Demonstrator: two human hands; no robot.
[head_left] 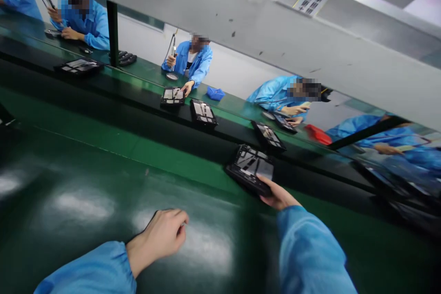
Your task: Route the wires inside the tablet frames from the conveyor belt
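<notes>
My right hand grips the near corner of a black opened tablet-like device, its thumb on top and the other fingers mostly hidden beneath. Grey panels and dark strips show in the device's face. It is held at the near edge of the black conveyor belt, tilted in view. My left hand rests over the green tabletop with its fingers curled in and nothing seen in them.
Similar devices lie spaced along the black belt. Across it, several people in blue work at a green bench, one holding an electric screwdriver. A blue tray and a red one stand there. A grey shelf hangs overhead.
</notes>
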